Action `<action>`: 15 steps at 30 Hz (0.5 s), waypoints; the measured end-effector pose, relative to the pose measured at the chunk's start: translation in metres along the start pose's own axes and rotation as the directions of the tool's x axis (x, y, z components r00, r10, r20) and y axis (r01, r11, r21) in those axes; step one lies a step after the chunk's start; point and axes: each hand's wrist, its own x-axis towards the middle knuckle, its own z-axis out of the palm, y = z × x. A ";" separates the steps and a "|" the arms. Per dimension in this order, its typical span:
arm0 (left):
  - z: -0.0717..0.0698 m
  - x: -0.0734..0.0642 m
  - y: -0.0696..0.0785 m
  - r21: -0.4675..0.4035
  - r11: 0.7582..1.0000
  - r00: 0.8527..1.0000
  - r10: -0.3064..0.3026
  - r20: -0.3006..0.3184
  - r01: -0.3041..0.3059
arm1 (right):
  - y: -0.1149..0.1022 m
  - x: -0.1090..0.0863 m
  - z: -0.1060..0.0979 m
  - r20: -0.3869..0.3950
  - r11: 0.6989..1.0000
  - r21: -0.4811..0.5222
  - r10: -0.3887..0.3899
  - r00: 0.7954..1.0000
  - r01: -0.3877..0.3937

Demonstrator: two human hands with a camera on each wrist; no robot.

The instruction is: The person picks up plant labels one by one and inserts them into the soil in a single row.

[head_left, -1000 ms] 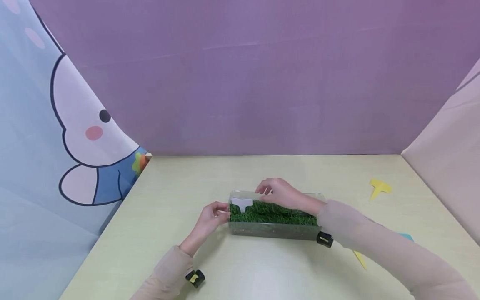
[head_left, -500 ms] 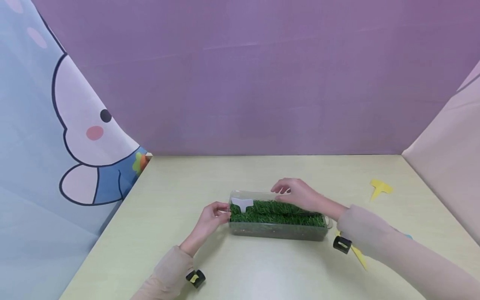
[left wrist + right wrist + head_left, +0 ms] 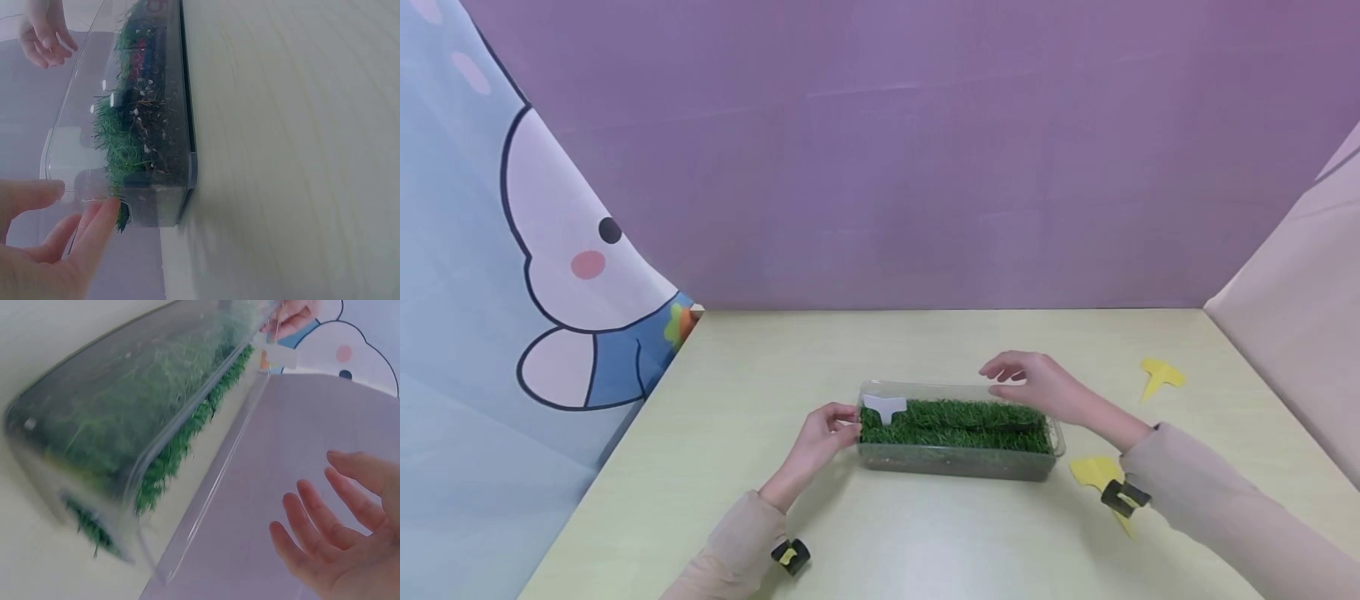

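A clear plastic box (image 3: 955, 463) holds dark soil topped with green grass (image 3: 955, 435). A white T-shaped plant label (image 3: 886, 406) stands in the grass at the box's left end. My left hand (image 3: 816, 440) holds that end, its thumb (image 3: 37, 192) at the rim and fingers by the handle opening. My right hand (image 3: 1037, 387) hovers above the back right part of the box, holding nothing. Its fingers (image 3: 309, 506) are spread and loosely bent in the right wrist view, apart from the box wall.
One yellow T-shaped plant label (image 3: 1161, 375) lies at the back right of the table (image 3: 760, 358). Another yellow plant label (image 3: 1092, 470) lies right of the box, partly covered by the black wrist camera (image 3: 1125, 497). A purple cloth (image 3: 910, 167) hangs behind the table.
My right hand has moved to the right over the box, away from the white plant label, uncovering more grass and the nearer yellow label. The left hand and box have stayed put.
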 end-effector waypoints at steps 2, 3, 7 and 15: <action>0.000 0.004 -0.007 -0.001 1.000 1.000 0.002 -0.003 -0.002 | 0.002 -0.005 -0.005 -0.008 1.000 -0.008 0.007 1.000 -0.007; 0.000 0.005 -0.011 -0.002 1.000 1.000 0.003 -0.005 -0.003 | 0.003 -0.007 -0.007 -0.013 1.000 -0.013 0.009 1.000 -0.009; 0.002 0.009 -0.018 -0.001 1.000 1.000 0.000 -0.017 0.000 | 0.006 -0.018 -0.016 -0.031 0.999 -0.036 0.018 0.999 -0.020; 0.002 0.009 -0.017 0.017 1.000 1.000 0.003 -0.030 -0.003 | 0.016 -0.033 -0.028 -0.055 0.997 -0.069 0.037 0.998 -0.040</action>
